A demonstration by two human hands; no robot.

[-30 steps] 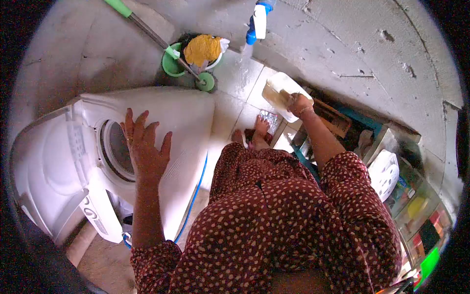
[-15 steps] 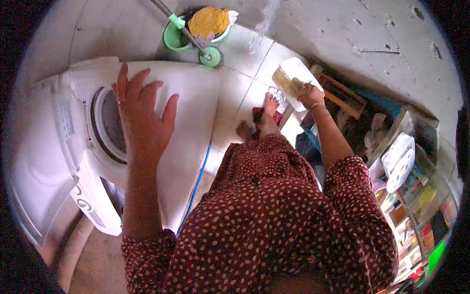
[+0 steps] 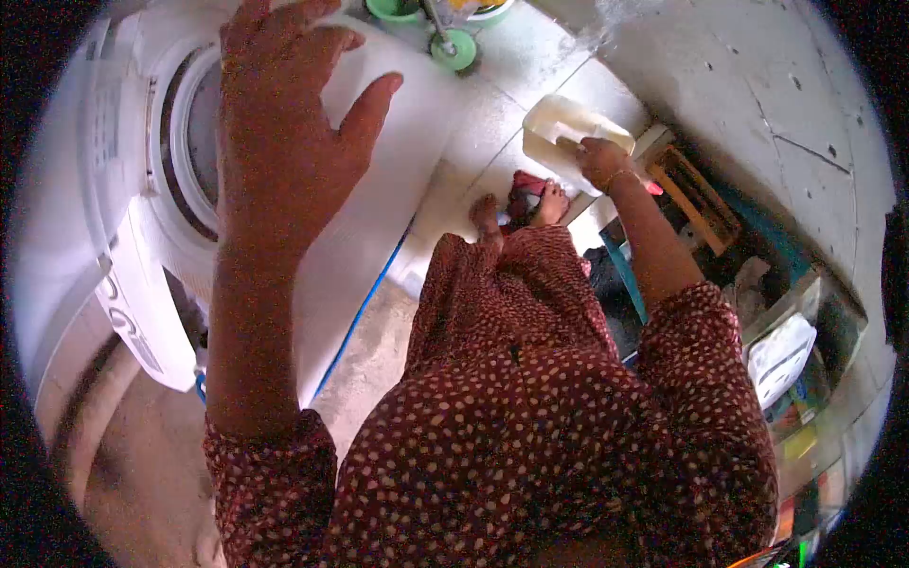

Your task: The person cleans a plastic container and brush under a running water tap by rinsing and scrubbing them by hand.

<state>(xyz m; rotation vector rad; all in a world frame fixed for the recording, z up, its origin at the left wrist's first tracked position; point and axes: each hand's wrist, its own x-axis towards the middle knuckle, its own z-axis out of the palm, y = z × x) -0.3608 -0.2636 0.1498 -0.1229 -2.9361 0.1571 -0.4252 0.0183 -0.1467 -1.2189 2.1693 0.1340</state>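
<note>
My left hand (image 3: 294, 123) is raised with its fingers spread apart and holds nothing. It hangs over the white washing machine (image 3: 379, 123), whose lid (image 3: 66, 246) stands open at the left. Beside the hand, the round tub opening (image 3: 201, 142) is partly covered by my wrist. My right hand (image 3: 602, 163) is closed on the near side of a pale, see-through plastic container (image 3: 549, 121). The container is above the tiled floor, and its contents cannot be made out. Some of my fingers are hidden against it.
A blue hose (image 3: 365, 293) runs along the machine's edge. Green mop parts (image 3: 453, 49) and a bucket (image 3: 393, 8) are at the top. A dark red cloth (image 3: 524, 194) lies by my feet. On the right are an orange-brown rack (image 3: 699, 199) and shelves with a white plastic item (image 3: 781, 360).
The view has shifted, and the mop and bucket now sit higher in it. My left hand appears larger and higher. The container stays in my right hand, and my feet have changed position.
</note>
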